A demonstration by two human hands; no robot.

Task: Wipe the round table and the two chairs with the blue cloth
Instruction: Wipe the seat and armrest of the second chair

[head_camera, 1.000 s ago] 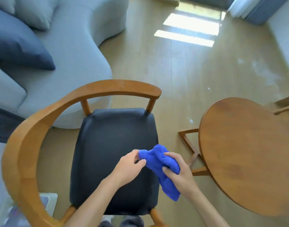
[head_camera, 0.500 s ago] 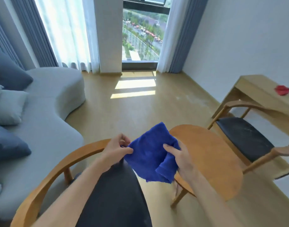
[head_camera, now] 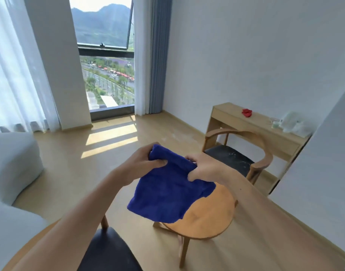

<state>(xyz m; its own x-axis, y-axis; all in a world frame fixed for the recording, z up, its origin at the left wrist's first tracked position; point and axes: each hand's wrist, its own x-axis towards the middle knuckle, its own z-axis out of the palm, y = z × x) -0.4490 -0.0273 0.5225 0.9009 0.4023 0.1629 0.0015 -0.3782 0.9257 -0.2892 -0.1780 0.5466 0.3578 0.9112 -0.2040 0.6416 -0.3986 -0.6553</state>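
Left hand [head_camera: 142, 163] and right hand [head_camera: 203, 169] pinch top edge of blue cloth [head_camera: 167, 192], held in air over round table [head_camera: 208, 216]. Likely step: refolding. Next: lower cloth onto tabletop or onto far chair [head_camera: 232, 157] at 2 o'clock.

No legible text, label, brand mark, number or sign appears anywhere in the head view. The small items at the far end of the desk [head_camera: 251, 126] may carry print, but they are too small and blurred to read.
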